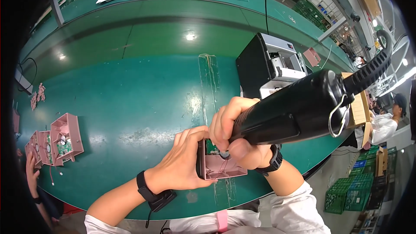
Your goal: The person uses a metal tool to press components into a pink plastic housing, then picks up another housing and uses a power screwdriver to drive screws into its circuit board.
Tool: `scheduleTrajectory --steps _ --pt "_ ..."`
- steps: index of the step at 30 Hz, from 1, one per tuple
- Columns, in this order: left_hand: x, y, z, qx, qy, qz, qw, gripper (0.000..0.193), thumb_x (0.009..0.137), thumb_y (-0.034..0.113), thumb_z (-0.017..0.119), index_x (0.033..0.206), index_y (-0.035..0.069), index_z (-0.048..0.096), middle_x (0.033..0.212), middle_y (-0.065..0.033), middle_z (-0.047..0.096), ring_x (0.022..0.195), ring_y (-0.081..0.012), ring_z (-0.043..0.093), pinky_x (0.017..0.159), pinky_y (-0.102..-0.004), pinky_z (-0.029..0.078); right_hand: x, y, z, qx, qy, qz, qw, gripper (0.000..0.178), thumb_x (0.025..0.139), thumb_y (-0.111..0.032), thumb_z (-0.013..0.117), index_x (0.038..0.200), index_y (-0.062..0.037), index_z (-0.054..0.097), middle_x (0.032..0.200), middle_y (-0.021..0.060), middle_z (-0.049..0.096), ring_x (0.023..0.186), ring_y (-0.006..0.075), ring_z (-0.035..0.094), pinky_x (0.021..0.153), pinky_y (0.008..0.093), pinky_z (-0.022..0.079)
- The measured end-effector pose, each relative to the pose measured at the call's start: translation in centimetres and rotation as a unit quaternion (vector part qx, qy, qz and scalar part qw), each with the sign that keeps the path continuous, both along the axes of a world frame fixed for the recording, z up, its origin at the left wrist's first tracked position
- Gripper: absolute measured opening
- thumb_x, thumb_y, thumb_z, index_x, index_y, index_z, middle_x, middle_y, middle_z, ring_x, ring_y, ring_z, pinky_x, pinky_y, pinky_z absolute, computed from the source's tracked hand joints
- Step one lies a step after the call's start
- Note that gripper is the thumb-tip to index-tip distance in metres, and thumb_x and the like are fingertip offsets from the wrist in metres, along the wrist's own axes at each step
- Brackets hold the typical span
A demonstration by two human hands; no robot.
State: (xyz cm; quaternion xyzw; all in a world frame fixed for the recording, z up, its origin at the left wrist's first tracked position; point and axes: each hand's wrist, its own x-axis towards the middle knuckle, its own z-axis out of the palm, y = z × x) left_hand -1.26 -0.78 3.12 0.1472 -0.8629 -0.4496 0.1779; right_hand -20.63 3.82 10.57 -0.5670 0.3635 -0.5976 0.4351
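My right hand grips a black electric screwdriver, its thick cable rising at the upper right. The tool tilts down toward a pink plastic housing on the green bench, but its tip is hidden behind my fingers. Inside the housing, part of a green circuit board and some thin wires show. My left hand is closed along the housing's left side, with the thumb near its front edge.
A black and silver machine stands beyond the screwdriver. At left, several pink housings with boards lie beside another person's hand. Small pink parts lie farther back. Clear tape runs along the bench. Green crates sit at right.
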Motion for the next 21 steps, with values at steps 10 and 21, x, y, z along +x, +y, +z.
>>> scheduleTrajectory --steps 10,21 --pt "0.4 0.1 0.5 0.029 0.033 -0.010 0.999 0.108 0.060 0.027 0.100 0.146 0.006 0.037 0.147 -0.0179 0.046 0.134 -0.0395 0.046 0.112 -0.0498 0.035 0.3 0.6 2.0 0.000 -0.078 -0.054 0.995 0.047 0.091 -0.042 0.085 0.089 -0.0061 0.054 0.067 0.0040 0.059 0.057 0.0166 0.058 0.057 0.0322 0.048" --pt "0.3 0.4 0.1 -0.022 0.032 0.009 0.999 0.112 0.059 0.028 0.101 0.148 0.006 0.038 0.148 -0.0185 0.047 0.137 -0.0406 0.044 0.114 -0.0510 0.034 -10.7 4.3 7.8 -0.155 -0.077 -0.099 0.980 0.059 0.099 -0.065 0.062 0.090 -0.0083 0.052 0.066 0.0032 0.056 0.052 0.0178 0.052 0.056 0.0365 0.047"
